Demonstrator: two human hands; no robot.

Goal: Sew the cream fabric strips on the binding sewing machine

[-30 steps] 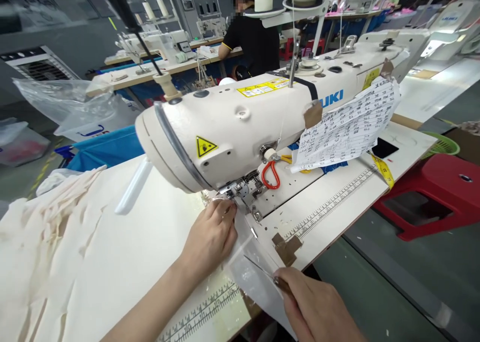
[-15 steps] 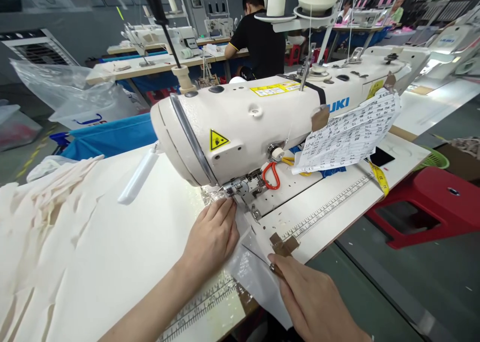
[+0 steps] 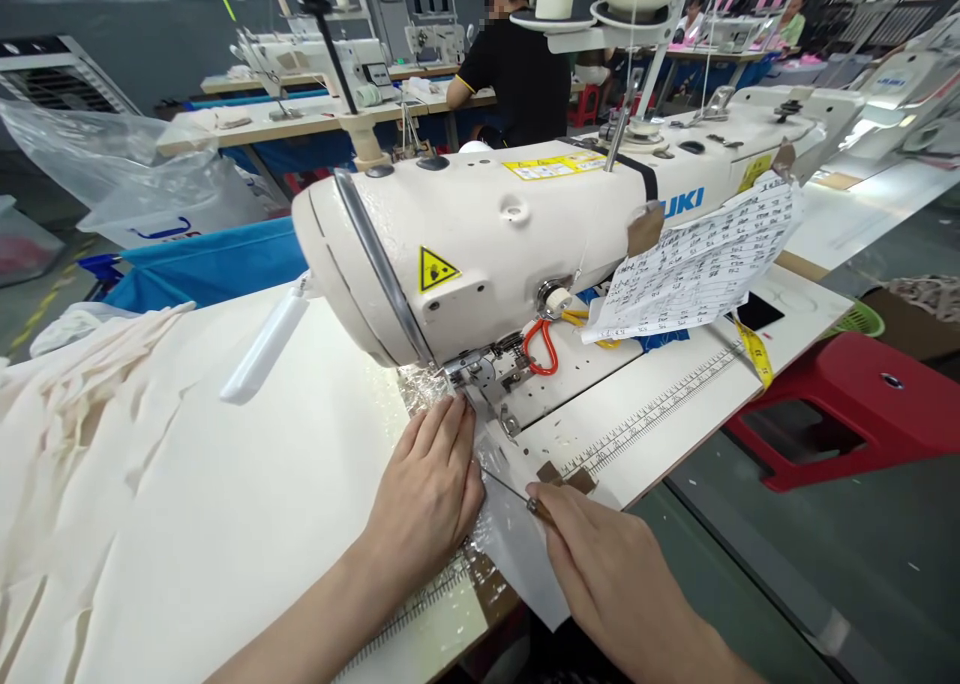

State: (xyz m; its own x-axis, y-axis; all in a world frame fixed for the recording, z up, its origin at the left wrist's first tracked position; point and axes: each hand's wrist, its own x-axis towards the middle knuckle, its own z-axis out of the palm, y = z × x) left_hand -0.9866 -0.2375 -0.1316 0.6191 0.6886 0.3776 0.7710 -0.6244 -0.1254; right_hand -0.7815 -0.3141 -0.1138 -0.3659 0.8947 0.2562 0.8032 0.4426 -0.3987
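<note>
On my feed, nearest to me, the right hand point(image 3: 611, 559) sits well in front of the cream sewing machine point(image 3: 480, 244), fingers wrapped round a slim metal spike with a brown handle point(image 3: 534, 506). Its point reaches in beside the left hand point(image 3: 431, 489), which lies palm-down right before the machine's needle end; whether those fingertips pinch or merely press, I can't tell.

Beneath them, the thin, whitish, see-through sheet point(image 3: 525, 564) runs from the machine's needle end out past the near edge of the white tabletop point(image 3: 637, 454). I judge it feather-light, limp, slippery and easily creased or pierced; I'd hold it flat with spread fingertips close to the machine, and take the loose end by its edge.

Now the writing: on the machine's flank, a yellow triangular hand-warning label point(image 3: 436, 269); further along, blue letters reading "UKI", the start hidden. Against that flank hangs a white handwritten paper sheet point(image 3: 697, 259), its rows too small for me. Far beyond, another pale sewing machine point(image 3: 892, 82) reads "JUKI".
</note>
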